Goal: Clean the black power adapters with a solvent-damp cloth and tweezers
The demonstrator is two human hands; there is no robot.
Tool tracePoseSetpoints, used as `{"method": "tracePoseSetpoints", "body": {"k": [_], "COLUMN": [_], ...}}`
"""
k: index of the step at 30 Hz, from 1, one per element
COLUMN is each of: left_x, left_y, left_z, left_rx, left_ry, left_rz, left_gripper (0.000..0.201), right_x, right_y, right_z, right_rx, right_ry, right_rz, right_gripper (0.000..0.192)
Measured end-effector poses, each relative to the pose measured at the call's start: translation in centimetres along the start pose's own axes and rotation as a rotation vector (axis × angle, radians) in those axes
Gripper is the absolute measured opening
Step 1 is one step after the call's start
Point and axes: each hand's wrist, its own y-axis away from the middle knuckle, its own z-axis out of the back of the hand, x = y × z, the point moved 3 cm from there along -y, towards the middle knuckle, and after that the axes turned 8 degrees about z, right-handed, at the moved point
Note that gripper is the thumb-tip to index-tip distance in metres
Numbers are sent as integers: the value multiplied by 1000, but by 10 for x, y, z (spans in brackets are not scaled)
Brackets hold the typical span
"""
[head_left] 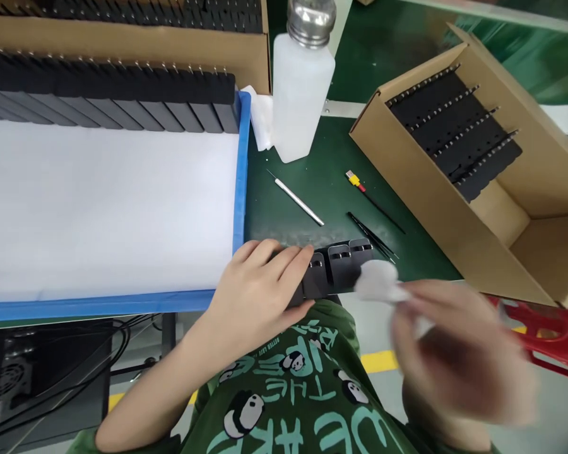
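My left hand [258,287] rests on top of a short row of black plastic parts [338,265] at the near edge of the green table, holding them down. My right hand [454,350], blurred by motion, holds a white wipe [377,280] against the right end of that row.
A blue-edged tray with a white sheet [240,189] and a row of black parts [108,94] lies at left. A white dispenser bottle [301,82], a thin metal pick [296,198], a yellow-tipped probe [357,181], black tweezers [372,236] and a cardboard box of black parts [502,208] are nearby.
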Motion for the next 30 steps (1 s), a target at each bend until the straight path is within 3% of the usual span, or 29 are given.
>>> {"method": "tracePoseSetpoints", "body": {"k": [3,7,10,20,27,30], "left_x": [-1,-1,0,1,2,1], "left_y": [-2,-3,-3,-1,-2,-1], "left_z": [1,-2,-4,-6,-5,-5], "left_rx": [-33,-36,-18,-35,-32,-35], "left_ry": [46,71,86,98,99,71], "left_rz": [28,41,31,32,6,13], "left_gripper": [45,34,37,41,33,33], "right_x": [27,46,50,58,62,58], "right_y": [16,24,23,32,17,18], "right_z": [-39,-62,-63,-70,-73,-63], "right_rx": [73,120,205,176,184,187], "right_ry": [-65,-3,96,104,281,216], "right_rz": [223,125,116,94,251,298], "right_gripper": [24,24,20,18,9,9]}}
